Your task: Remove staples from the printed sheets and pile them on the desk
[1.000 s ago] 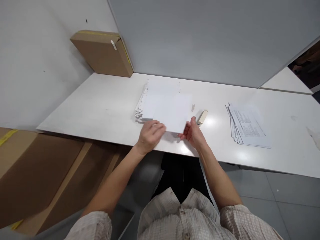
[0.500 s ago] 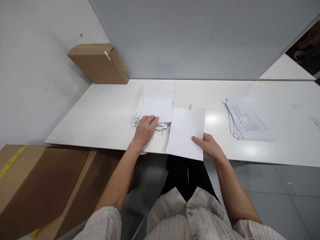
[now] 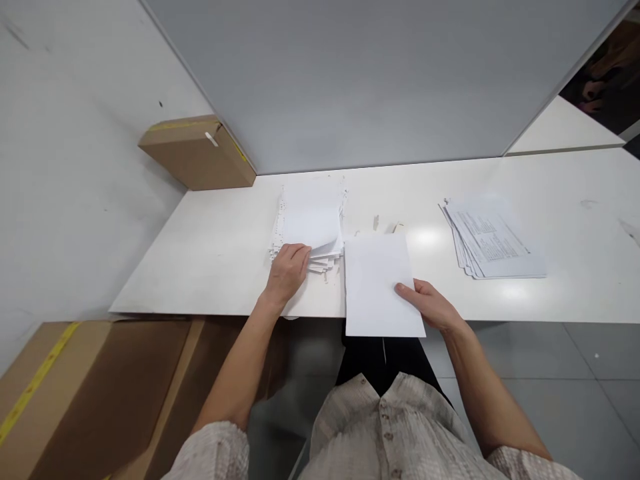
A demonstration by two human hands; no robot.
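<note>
My left hand pinches the near edge of the top sheet on a ragged stack of white paper; that sheet's near right corner is lifted and curled. With thumb on top and fingers beneath, my right hand grips the right edge of white paper sheets. These lie blank side up and stick out over the table's front edge, just right of the stack. How many sheets are in my right hand I cannot tell. Small paper scraps lie behind them.
A fanned pile of printed sheets lies on the white table to the right. One cardboard box stands at the back left, and larger cardboard boxes are below the table at left. A grey panel rises behind.
My left hand has lifted the near edge of the stack's top sheet, which lay flat before. The paper in my right hand has shifted slightly towards me. The camera view has tilted a little.
</note>
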